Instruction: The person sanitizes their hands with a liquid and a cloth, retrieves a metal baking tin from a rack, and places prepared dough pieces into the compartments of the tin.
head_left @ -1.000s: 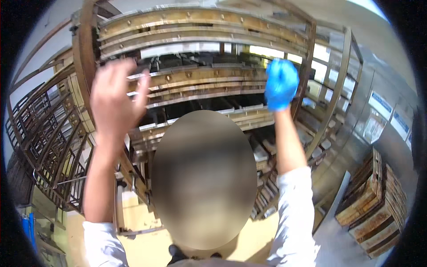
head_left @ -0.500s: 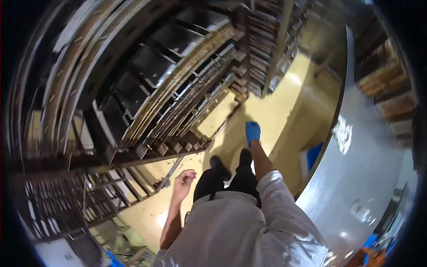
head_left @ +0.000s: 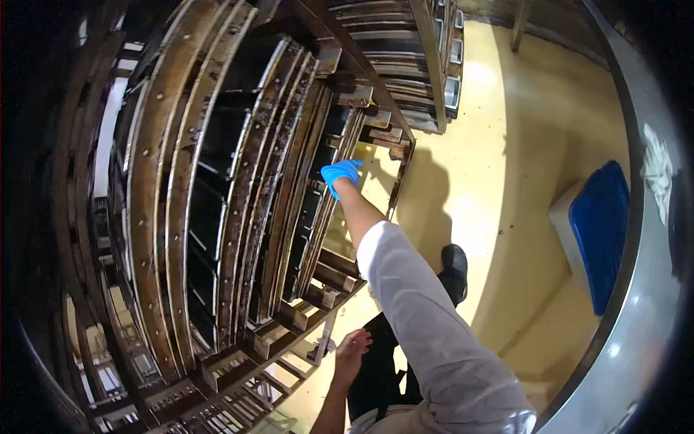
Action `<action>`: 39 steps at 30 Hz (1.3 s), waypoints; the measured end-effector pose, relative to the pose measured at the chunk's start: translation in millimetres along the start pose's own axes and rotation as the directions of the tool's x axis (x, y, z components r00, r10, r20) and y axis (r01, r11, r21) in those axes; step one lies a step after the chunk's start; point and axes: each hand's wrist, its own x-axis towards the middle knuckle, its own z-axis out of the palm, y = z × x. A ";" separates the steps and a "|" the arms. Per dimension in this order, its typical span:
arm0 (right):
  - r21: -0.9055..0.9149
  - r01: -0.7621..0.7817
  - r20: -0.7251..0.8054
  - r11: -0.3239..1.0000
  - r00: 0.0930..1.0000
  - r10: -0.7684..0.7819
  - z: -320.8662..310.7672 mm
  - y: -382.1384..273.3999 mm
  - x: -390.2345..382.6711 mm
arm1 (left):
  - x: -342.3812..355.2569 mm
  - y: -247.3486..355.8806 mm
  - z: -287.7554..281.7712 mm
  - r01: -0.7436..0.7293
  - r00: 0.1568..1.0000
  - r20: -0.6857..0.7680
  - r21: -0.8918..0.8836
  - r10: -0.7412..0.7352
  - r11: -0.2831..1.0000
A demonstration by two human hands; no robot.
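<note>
My right hand [head_left: 340, 176], in a blue glove, reaches forward at the edge of a rack. It lies over the ends of dark, worn baking pans [head_left: 278, 181] stacked on the rack's shelves. Whether it touches a pan cannot be made out, and its fingers are mostly turned out of sight. Bare and low beside my dark trousers, my left hand [head_left: 352, 351] has loosely bent fingers, slightly apart, with nothing in them. It is nearest the rack's lower metal frame [head_left: 318, 311].
A second rack [head_left: 390, 43] with pans stands farther ahead. On the right are a light bin with a blue lid [head_left: 600, 235] and a curved-looking steel table [head_left: 650, 325] bearing a crumpled white cloth [head_left: 656, 170]. Yellow floor [head_left: 470, 181] runs between them.
I have turned and come nearer the rack, which fills more of the left side. My gloved right hand has moved left to the pans. The blue-lidded bin shows more fully.
</note>
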 end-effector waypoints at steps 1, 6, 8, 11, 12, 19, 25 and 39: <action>-0.300 0.150 0.149 0.942 0.983 -0.109 8.1 -3.9 2.5 | -0.1 -13.1 -3.9 0.100 0.995 -0.029 0.052 -0.099 0.994; 0.136 0.017 -0.141 0.991 0.990 0.002 31.6 28.0 0.1 | 15.6 -16.0 -2.3 0.200 0.922 -0.158 -0.588 -0.353 0.784; 0.021 0.129 -0.241 0.991 0.963 -0.120 21.4 54.0 9.3 | 38.8 -12.9 -4.2 0.109 0.913 -0.127 -0.840 -0.389 0.531; -0.188 0.330 -0.103 0.925 0.930 -0.353 -31.6 123.5 30.9 | 76.9 7.1 4.7 0.003 0.899 -0.106 -0.969 -0.424 0.247; -0.093 0.336 -0.102 0.937 0.933 -0.344 -35.4 133.2 17.0 | 88.1 7.7 3.9 -0.053 0.904 -0.155 -0.965 -0.397 0.256; 0.451 0.041 -0.099 0.892 0.995 0.005 -116.7 183.5 -88.2 | 104.8 -29.9 31.7 -0.131 0.791 -0.194 -0.980 -0.580 0.149; 0.825 0.290 -0.315 0.484 0.949 -0.032 -130.3 283.8 -151.9 | 91.4 -77.4 25.5 -0.031 0.907 -0.153 -0.953 -0.393 0.300; 0.413 0.542 -0.816 0.732 0.577 0.033 -139.2 150.3 -498.0 | 32.2 27.0 -9.7 0.556 0.799 0.598 -0.777 0.070 0.296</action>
